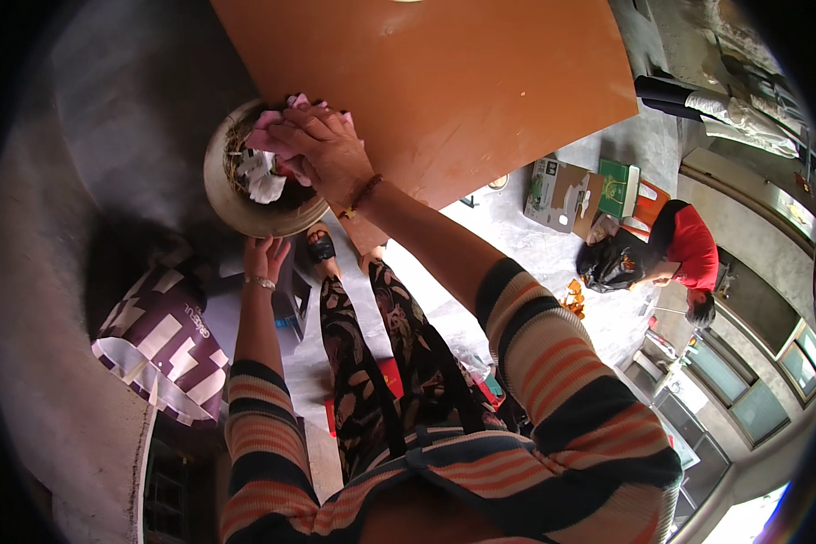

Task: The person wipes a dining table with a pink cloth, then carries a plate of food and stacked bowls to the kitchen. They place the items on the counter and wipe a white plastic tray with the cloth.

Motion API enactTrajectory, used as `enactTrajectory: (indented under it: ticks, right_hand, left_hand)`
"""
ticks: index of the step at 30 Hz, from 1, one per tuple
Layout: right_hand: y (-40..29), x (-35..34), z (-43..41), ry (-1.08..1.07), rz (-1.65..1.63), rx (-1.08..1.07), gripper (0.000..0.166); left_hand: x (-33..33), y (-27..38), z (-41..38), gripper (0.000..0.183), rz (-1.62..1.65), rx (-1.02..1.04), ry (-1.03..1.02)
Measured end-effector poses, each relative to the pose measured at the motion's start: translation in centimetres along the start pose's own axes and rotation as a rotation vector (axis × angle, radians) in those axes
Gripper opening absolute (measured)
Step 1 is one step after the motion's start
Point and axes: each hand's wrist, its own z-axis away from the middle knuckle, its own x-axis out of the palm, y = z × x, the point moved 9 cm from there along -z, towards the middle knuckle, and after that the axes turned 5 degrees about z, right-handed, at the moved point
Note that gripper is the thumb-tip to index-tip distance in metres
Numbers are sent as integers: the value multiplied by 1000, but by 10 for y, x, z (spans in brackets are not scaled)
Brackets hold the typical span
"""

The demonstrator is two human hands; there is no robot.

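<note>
My right hand presses a pink cloth at the left edge of the orange-brown tabletop, over the rim of a pale round basin. My left hand is under the near side of that basin, with its fingers against the outer wall. Crumpled white tissue and dry, straw-like scraps lie inside the basin. Part of its interior is hidden by the cloth and my right hand.
A purple and white patterned bag stands at the left. Right of the table are a cardboard box, a green box and a black plastic bag. A person in a red top bends over beside the bag.
</note>
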Motion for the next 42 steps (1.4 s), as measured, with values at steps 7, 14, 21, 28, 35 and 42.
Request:
enactTrajectory:
  ticks: [7, 14, 21, 28, 35, 42]
  right_hand:
    - [116, -105, -36, 104, 39, 223, 34]
    - [236, -139, -72, 193, 570, 284, 37]
    - [127, -44, -48, 81, 288, 196, 58]
    - [2, 23, -58, -189, 10, -281, 47]
    - [59, -18, -167, 202, 151, -69, 37]
    - [40, 10, -106, -18, 240, -119, 40]
  left_hand:
    - [3, 0, 28, 44, 8, -47, 4]
    - [10, 2, 16, 51, -28, -44, 8]
    - [9, -7, 22, 56, -47, -69, 67]
    - [1, 3, 27, 58, -121, -83, 89]
    - [4, 8, 25, 49, -116, -118, 79]
    - [9, 4, 26, 51, -109, -131, 73]
